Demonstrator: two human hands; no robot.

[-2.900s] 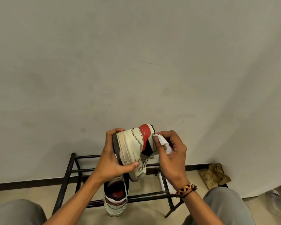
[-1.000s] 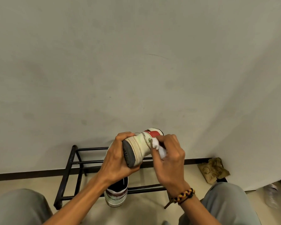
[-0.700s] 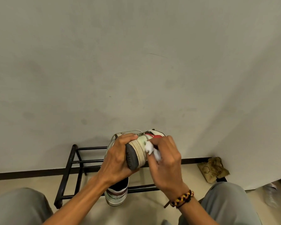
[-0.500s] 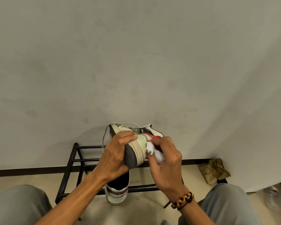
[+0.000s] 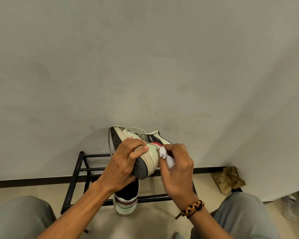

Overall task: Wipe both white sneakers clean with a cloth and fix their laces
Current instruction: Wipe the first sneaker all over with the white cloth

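While the left hand (image 5: 123,163) grips the heel end of the raised sneaker (image 5: 145,152), fingers curled over its upper and thumb under the dark sole, the shoe has swung round: a few seconds ago its white side and red patch faced the camera with the toe hanging down, and now the toe points away toward the wall and the worn heel of the sole faces the viewer. The right hand (image 5: 177,171) has followed it, pinching the small white cloth (image 5: 164,155) in curled fingers and pressing it against the pale rubber edge near the heel, lower than its earlier spot by the collar. I judge that wiping has moved from the upper to the sole's rim, so this shoe is partly cleaned. Its lace (image 5: 110,144) hangs in a loose loop off the far end, not yet fixed. The second sneaker (image 5: 126,202) stands on the floor by the black rack (image 5: 76,176), untouched for now; a crumpled brown bag (image 5: 228,180) lies against the wall.
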